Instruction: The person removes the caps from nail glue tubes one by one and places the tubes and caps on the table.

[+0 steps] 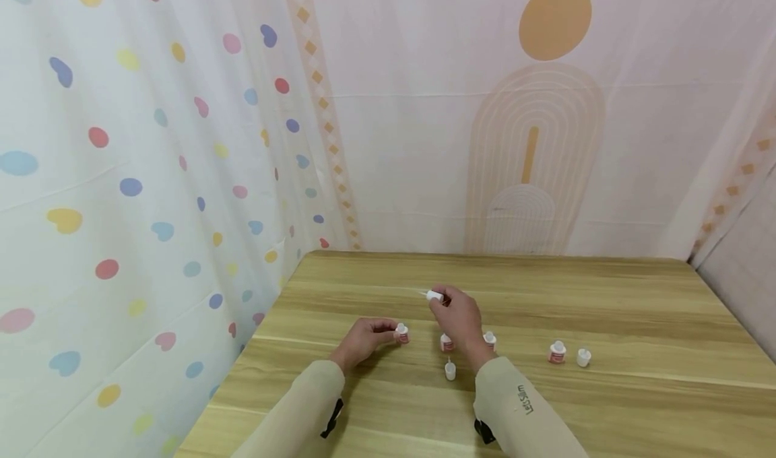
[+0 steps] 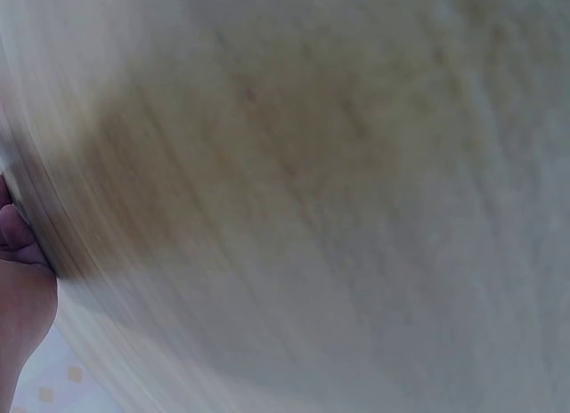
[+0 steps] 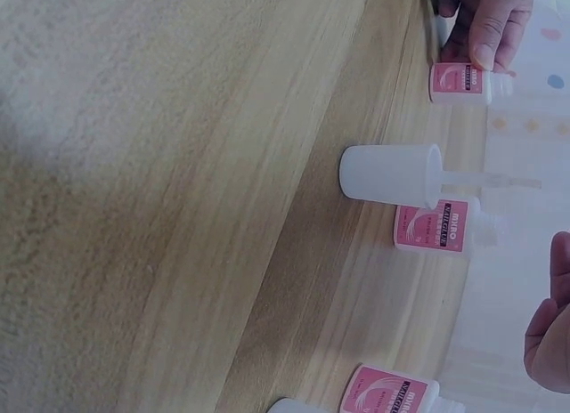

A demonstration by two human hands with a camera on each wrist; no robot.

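Note:
My left hand [image 1: 362, 340] holds a small white nail glue bottle [image 1: 403, 335] with a pink label, upright on the table; its cap is off. Raised above the table, my right hand [image 1: 463, 318] pinches a white brush cap [image 1: 434, 296], its thin brush pointing left. Under the right hand stand two more uncapped bottles, one on the left [image 1: 446, 344] and one on the right [image 1: 490, 341], both partly covered. The right wrist view shows the left thumb and fingers [image 3: 490, 30] on their bottle [image 3: 459, 82]; there the right hand [image 3: 550, 328] is cut off by the frame edge.
A loose brush cap [image 1: 450, 372] stands brush-up in front of the bottles. Farther right, another uncapped bottle [image 1: 557, 353] is beside a second cap [image 1: 584, 358]. The wooden table [image 1: 376, 276] reaches patterned curtains [image 1: 412, 175] at the back and left.

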